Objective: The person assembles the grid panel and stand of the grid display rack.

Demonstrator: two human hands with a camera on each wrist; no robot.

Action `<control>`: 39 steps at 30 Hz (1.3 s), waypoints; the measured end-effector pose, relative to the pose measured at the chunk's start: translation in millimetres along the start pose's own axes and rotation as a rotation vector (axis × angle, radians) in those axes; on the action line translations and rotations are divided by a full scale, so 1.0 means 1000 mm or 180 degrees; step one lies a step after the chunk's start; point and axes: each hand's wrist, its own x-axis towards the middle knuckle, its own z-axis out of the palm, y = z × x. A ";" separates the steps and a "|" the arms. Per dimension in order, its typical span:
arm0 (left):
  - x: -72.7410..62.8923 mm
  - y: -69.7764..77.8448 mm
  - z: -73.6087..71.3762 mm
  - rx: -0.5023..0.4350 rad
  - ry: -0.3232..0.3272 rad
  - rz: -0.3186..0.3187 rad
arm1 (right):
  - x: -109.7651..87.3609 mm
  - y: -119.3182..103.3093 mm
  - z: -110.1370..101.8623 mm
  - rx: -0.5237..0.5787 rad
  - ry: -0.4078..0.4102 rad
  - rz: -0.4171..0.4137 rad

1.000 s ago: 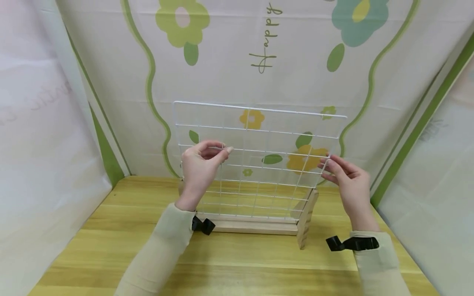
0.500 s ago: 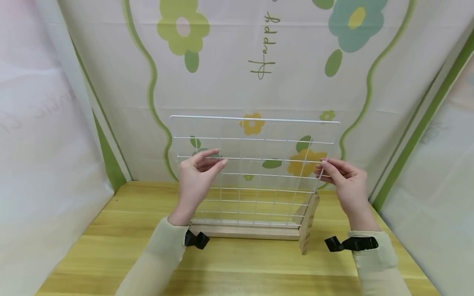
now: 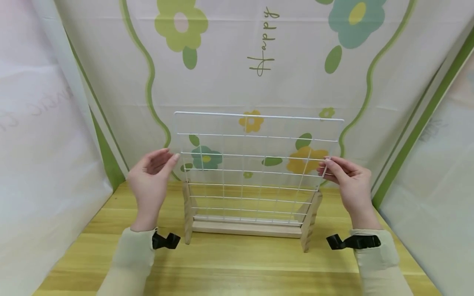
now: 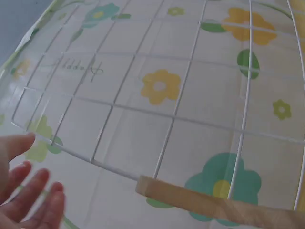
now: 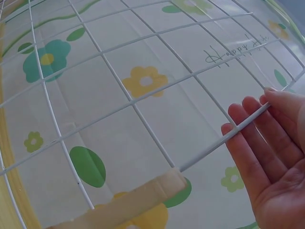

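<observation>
A white wire grid panel (image 3: 259, 116) stands in a light wooden stand (image 3: 246, 229), its lower edge at the crossbar and its top leaning back. My right hand (image 3: 349, 185) pinches the panel's right edge wire between thumb and fingers, above the stand's side piece (image 5: 128, 202). Just outside the panel's left edge hovers my left hand (image 3: 149, 185), its fingers loosely bent around nothing. In the left wrist view, a gap shows between those fingers (image 4: 35, 195) and the grid's edge wire, above the stand's other side piece (image 4: 209, 202).
The stand sits on a yellow wood-grain table (image 3: 237, 267). Behind it rises a white cloth backdrop (image 3: 296, 90) with printed flowers, and white cloth walls (image 3: 44, 144) flank both sides. Each wrist wears a black strap (image 3: 364, 242).
My left hand has moved left from in front of the grid to beside its left edge, exposing the stand's left side. The right hand keeps its pinch on the edge wire.
</observation>
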 end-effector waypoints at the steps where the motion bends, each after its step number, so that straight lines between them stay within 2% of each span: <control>1: 0.001 -0.002 0.000 0.0075 -0.0120 -0.0083 | 0.000 0.000 0.000 0.0006 -0.0001 -0.0002; 4: 0.004 -0.008 0.005 0.0158 -0.0447 -0.0214 | 0.001 0.002 -0.001 0.0053 -0.0026 0.0001; 6: 0.005 -0.011 0.008 0.0110 -0.0499 -0.0188 | 0.001 0.003 -0.001 0.0081 -0.0035 0.0008; 9: 0.006 -0.014 0.012 -0.0062 -0.0473 -0.0080 | 0.000 0.004 -0.002 0.0092 -0.0021 0.0017; 12: 0.007 -0.014 0.014 -0.0138 -0.0445 -0.0059 | -0.001 0.003 -0.002 0.0073 -0.0014 0.0035; 21: 0.004 -0.016 0.010 -0.0252 -0.0486 -0.0267 | -0.008 0.005 -0.001 -0.0163 0.0057 0.0136; 25: 0.005 -0.018 0.008 -0.0225 -0.0551 -0.0267 | -0.010 0.004 0.000 -0.0194 0.0091 0.0142; 29: 0.005 -0.018 0.004 -0.0182 -0.0518 -0.0261 | -0.011 0.002 0.002 -0.0267 -0.0018 0.0236; 34: 0.003 -0.015 0.000 -0.0186 -0.0469 -0.0310 | -0.010 -0.003 0.006 -0.0582 -0.0059 0.0424; 39: 0.003 -0.016 0.003 -0.0219 -0.0490 -0.0370 | -0.009 -0.006 0.006 -0.0725 -0.0036 0.0411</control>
